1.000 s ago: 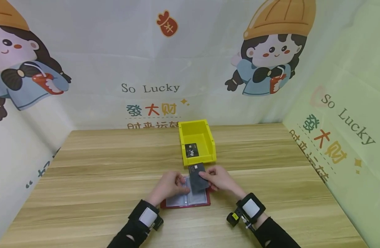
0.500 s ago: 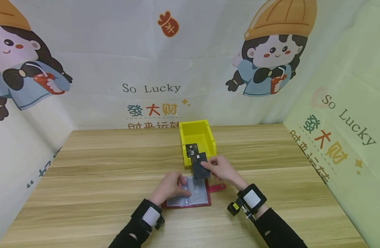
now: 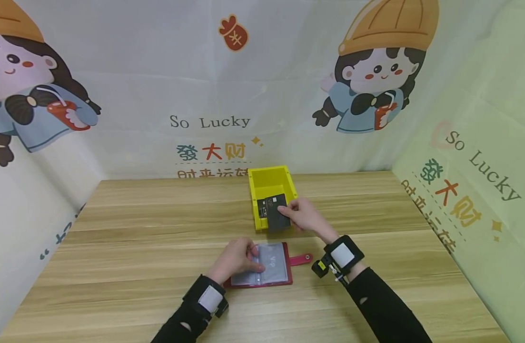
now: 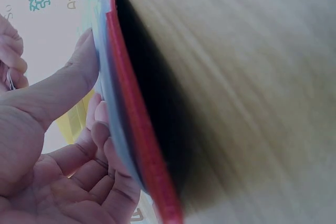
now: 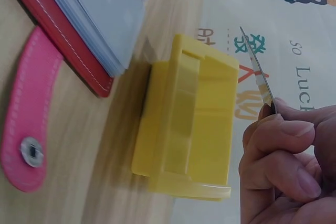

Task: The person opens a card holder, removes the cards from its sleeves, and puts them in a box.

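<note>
My right hand (image 3: 307,215) pinches a dark VIP card (image 3: 277,213) between thumb and fingers, above the front part of the yellow bin (image 3: 266,178). In the right wrist view the card (image 5: 257,72) appears almost edge-on. Another dark card (image 3: 261,208) lies in the bin, partly covered by the held one. On the table, the red card holder (image 3: 290,267) lies open with clear plastic sleeves (image 3: 276,259); "Vip" shows through one. My left hand (image 3: 232,259) holds its left side, the thumb (image 4: 84,59) on the sleeves and the other fingers curled against them.
The holder's pink snap strap (image 3: 301,259) sticks out to the right across the wooden table (image 3: 159,214). The bin stands just behind the holder, near the printed backdrop cloth (image 3: 202,85). More of this cloth hangs at both sides.
My right hand has carried the card away from the holder, up and forward over the bin. The strap and right page have come into view. My left hand stays in place.
</note>
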A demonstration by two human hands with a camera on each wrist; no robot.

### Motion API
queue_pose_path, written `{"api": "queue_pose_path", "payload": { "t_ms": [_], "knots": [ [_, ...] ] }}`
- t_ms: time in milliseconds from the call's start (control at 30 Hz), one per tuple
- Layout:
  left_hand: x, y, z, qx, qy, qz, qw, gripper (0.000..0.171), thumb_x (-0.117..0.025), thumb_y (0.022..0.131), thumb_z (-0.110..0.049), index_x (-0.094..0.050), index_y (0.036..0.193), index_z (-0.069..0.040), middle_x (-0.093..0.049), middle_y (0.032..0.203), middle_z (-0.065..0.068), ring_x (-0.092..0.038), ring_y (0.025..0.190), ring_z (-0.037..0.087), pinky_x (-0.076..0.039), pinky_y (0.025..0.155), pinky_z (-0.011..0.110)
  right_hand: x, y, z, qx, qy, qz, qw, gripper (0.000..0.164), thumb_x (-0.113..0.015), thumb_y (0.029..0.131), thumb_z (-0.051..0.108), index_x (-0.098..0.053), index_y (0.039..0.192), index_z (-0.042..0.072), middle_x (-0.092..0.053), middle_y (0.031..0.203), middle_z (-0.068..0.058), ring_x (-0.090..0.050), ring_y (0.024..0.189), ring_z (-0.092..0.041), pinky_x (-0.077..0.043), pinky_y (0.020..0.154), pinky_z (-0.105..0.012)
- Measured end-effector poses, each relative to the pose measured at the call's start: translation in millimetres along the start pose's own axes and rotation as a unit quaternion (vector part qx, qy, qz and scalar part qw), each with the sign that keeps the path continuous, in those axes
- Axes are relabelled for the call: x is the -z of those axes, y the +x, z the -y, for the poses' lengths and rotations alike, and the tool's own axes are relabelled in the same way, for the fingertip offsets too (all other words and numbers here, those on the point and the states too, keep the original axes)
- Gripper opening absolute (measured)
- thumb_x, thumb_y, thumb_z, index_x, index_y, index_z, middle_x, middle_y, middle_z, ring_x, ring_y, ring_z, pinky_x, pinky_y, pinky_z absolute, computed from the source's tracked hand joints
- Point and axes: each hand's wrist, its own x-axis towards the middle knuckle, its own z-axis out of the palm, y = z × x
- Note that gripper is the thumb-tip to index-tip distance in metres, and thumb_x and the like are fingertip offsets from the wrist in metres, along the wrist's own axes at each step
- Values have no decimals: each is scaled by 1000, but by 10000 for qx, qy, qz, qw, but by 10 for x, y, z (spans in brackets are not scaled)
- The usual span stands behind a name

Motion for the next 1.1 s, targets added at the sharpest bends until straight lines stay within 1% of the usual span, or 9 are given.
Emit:
{"api": "queue_pose_path", "payload": {
  "t_ms": [100,233,333,500,767,967,1100],
  "knots": [
    [-3,7,9,-4,-5,-2,10000,34,-96,73,-8,-64,86,-4,-54,70,3,-48,64,15,-36,60,26,20,59,52,-22,-285,-67,9996,33,-61,108,28,-60,83,5,-44,54,4,-41,46,-10,-32,48,-24],
    [-4,9,14,-6,-15,-15,10000,34,-96,73,-8,-64,85,-5,-54,71,2,-48,65,15,-36,60,26,32,144,103,-26,-561,-66,9984,38,-60,108,29,-57,78,8,-44,53,4,-40,46,-10,-32,48,-23],
    [-5,10,13,6,-3,-8,10000,34,-96,73,-8,-65,86,-5,-54,71,2,-48,65,15,-36,61,26,33,207,141,-143,-644,-90,9978,41,-60,108,30,-54,74,10,-43,53,4,-40,47,-10,-31,49,-23],
    [-7,6,11,5,13,-14,10000,33,-96,73,-9,-65,86,-5,-54,71,2,-48,65,15,-36,61,26,26,299,212,-349,-813,-141,9960,42,-60,108,31,-53,72,10,-42,55,3,-40,46,-11,-30,48,-23],
    [2,-12,3,38,-63,0,10000,32,-96,74,-8,-66,86,-4,-54,72,3,-49,66,15,-37,61,26,-1,460,299,-529,-1134,-132,9921,53,-61,108,31,-46,61,13,-38,50,4,-37,43,-10,-27,47,-24],
    [3,-14,8,10,-97,-6,10000,32,-95,73,-6,-66,86,-4,-54,71,3,-49,65,15,-36,60,26,-52,603,325,-620,-1611,-57,9850,56,-61,108,27,-45,57,12,-37,48,4,-36,40,-10,-27,45,-23],
    [2,-10,14,2,-88,-18,10000,32,-95,73,-7,-66,85,-4,-53,71,3,-48,65,15,-36,59,26,-114,700,303,-837,-1827,-97,9795,53,-62,108,27,-49,60,10,-39,49,2,-38,41,-11,-29,45,-23]
  ]
}}
